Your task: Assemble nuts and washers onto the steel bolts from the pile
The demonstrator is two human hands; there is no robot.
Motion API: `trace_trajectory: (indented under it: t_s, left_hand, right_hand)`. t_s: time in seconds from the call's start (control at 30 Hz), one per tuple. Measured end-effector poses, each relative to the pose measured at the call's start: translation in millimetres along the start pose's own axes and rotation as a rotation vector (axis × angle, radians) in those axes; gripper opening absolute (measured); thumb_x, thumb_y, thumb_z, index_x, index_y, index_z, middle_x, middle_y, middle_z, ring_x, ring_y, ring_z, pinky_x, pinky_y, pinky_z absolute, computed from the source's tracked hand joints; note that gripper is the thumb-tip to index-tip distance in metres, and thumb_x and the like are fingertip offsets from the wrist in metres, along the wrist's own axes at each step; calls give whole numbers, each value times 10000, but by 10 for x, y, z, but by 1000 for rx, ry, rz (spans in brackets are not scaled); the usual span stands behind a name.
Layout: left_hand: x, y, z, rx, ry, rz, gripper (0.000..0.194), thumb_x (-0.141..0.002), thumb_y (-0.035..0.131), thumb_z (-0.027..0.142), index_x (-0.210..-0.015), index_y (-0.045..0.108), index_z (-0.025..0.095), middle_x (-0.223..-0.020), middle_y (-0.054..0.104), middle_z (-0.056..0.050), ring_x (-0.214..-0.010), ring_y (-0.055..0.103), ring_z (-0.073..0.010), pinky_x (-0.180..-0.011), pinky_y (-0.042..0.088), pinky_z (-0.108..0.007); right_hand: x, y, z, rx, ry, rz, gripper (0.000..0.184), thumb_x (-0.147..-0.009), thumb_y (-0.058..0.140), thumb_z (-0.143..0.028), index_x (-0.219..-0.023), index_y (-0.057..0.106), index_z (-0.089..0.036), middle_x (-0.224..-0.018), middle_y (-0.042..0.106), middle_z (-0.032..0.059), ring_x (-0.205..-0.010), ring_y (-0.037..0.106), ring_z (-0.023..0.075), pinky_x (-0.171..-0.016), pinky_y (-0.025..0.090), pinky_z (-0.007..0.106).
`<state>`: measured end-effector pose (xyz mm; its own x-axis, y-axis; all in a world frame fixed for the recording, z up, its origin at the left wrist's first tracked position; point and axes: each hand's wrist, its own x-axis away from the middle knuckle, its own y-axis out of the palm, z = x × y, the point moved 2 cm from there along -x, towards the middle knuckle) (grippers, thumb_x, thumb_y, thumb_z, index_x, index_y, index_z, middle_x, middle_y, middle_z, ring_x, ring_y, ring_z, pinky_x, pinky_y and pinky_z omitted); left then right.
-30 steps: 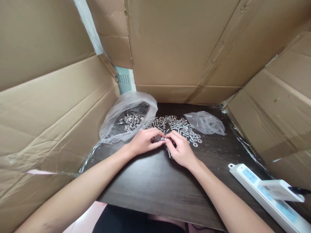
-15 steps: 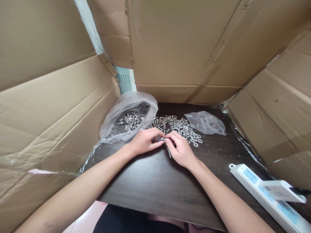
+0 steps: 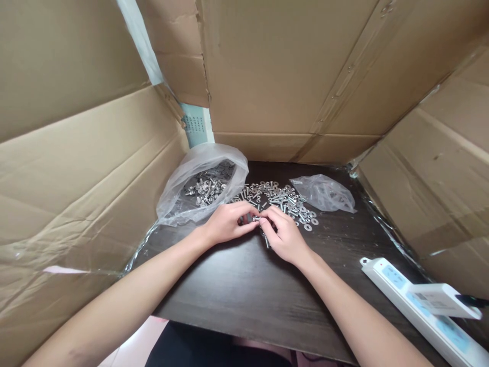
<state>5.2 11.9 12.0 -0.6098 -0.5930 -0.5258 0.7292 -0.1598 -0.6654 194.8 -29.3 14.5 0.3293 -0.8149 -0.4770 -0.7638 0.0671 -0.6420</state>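
Observation:
My left hand (image 3: 232, 221) and my right hand (image 3: 281, 232) meet fingertip to fingertip over the dark table. Between them is a small metal bolt (image 3: 255, 218), pinched by the closed fingers of both hands. Whether a nut or washer sits on it is too small to tell. Under my right palm, more bolts (image 3: 266, 241) stick out, partly hidden by the hand. Just beyond the hands lies a loose pile of bolts, nuts and washers (image 3: 284, 199). To the left, a clear plastic bag (image 3: 168, 204) lies with its mouth wide, holding metal fasteners (image 3: 208, 191).
A second, crumpled plastic bag (image 3: 326, 193) rests at the back right. At the right edge lies a white power strip (image 3: 385, 278) with a white plug-in adapter (image 3: 435, 300). Cardboard walls (image 3: 282, 71) enclose the table (image 3: 229, 295) at the left, back and right.

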Motion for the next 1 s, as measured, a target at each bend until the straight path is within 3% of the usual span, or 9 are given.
trace_trajectory:
  t_s: [0.67, 1.0]
  left_hand:
    - [-10, 17, -11, -12, -6, 5, 181, -989, 650, 338, -1050, 709, 178, -911, 726, -30, -691, 647, -114, -674, 506, -227]
    - [-28, 14, -25, 1, 16, -8, 201, -1006, 637, 315, -1125, 722, 177, -947, 734, -46, -706, 645, -117, -688, 522, -233]
  right_hand:
    - [-4, 14, 1, -12, 11, -20, 221, -1056, 441, -208, -871, 563, -214, -861, 571, 50, -806, 579, 219, -738, 444, 346]
    - [-14, 33, 40, 180, -14, -23, 284, -1062, 398, -224, -813, 532, -214, -804, 565, 58, -779, 538, 238, -747, 406, 380]
